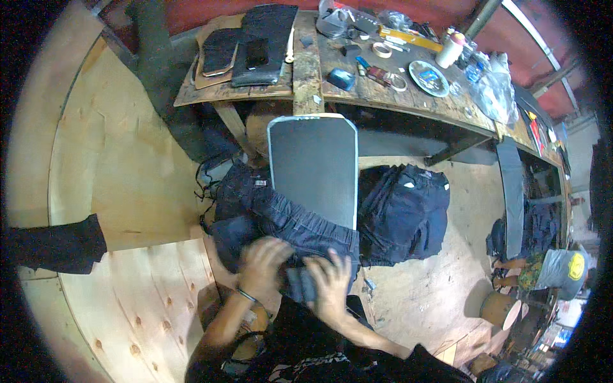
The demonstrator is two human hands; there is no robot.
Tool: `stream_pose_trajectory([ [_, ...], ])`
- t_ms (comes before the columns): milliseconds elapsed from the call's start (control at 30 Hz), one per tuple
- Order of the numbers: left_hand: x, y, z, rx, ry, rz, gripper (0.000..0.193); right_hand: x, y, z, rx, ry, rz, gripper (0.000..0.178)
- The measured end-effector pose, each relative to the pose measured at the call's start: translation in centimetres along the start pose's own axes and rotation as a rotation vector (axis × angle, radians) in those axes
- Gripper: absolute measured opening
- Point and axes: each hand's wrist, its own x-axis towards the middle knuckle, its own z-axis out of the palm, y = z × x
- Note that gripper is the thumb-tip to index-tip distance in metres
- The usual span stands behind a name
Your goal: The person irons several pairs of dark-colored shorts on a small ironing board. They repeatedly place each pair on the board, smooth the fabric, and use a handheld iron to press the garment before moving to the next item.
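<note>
Dark denim trousers (287, 220) with a gathered waistband lie across the near end of a dark board (314, 159) that has pale edges and cut corners. My left hand (265, 260), smeared by motion, is over the left part of the cloth, so its fingers are hard to read. On the trousers nearer the middle, my right hand (329, 277) lies with its fingers spread. Below and between the hands, a folded lighter grey-blue patch of cloth (300, 285) shows.
A stack of dark denim garments (405, 214) is right of the board. Beyond stands a wooden workbench (255, 94) bearing tape rolls (382, 50), a plate (429, 78), a white bottle (451, 50) and dark panels (265, 45). A black cloth (57, 246) lies left. Another person (549, 271) is at far right.
</note>
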Motion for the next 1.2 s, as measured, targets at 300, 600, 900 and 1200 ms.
stream_pose_trajectory([
  [300,27.2,0.9,4.7,0.508,-0.177,0.428,0.129,15.2,8.7,-4.1,-0.049,0.236,0.035,0.089],
  [600,40.2,-0.6,5.8,0.350,-0.170,0.498,0.130,18.7,4.4,0.1,0.350,-0.682,-0.248,0.089],
  [900,41.6,-1.0,5.8,0.380,-0.140,0.393,0.122,20.6,4.5,0.7,0.596,-0.859,-0.275,0.077],
  [1200,41.1,-1.2,6.3,0.420,-0.044,0.484,0.099,19.8,7.6,-1.0,0.560,-0.718,-0.273,0.067],
])
